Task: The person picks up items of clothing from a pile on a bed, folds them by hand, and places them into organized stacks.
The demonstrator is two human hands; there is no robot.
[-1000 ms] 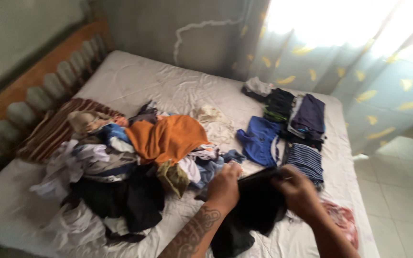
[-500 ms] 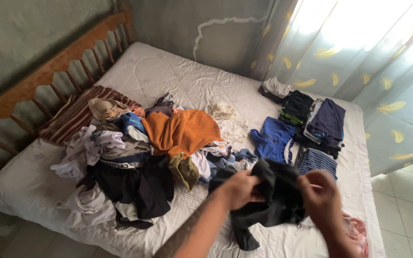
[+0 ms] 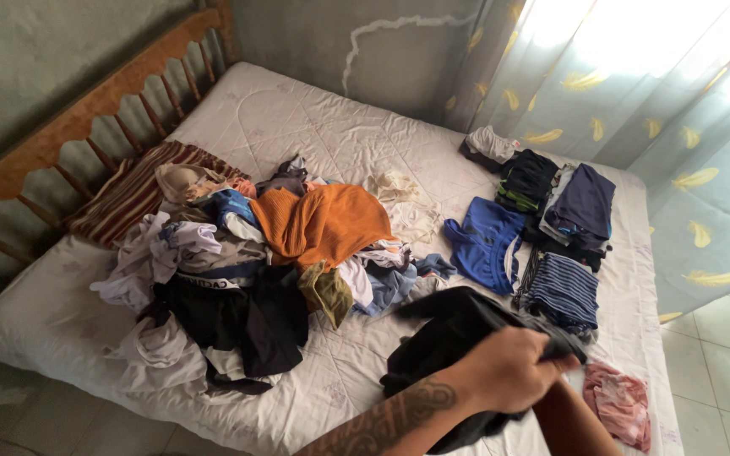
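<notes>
I am clamping my left hand [image 3: 504, 369] on a black garment [image 3: 454, 333] near the bed's [image 3: 297, 135] right edge; my right hand is hiding beneath, grip unclear.

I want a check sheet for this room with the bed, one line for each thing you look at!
Surface: white quilted mattress, rumpled, bare at the head end.
Job's things: black garment, bunched, lifted over the near edge of the mattress.
Clutter: loose heap of clothes with an orange top uppermost; striped pillow by the headboard; blue top lying flat; pink cloth at the near corner.
Sorted pile: folded dark clothes and a striped piece on the window side.
Hands: left hand closed on the black garment; right hand mostly hidden behind it, grip not visible.
Cables: nothing seen.
Surroundings: wooden headboard, pale curtain with yellow feather shapes, tiled floor.
</notes>
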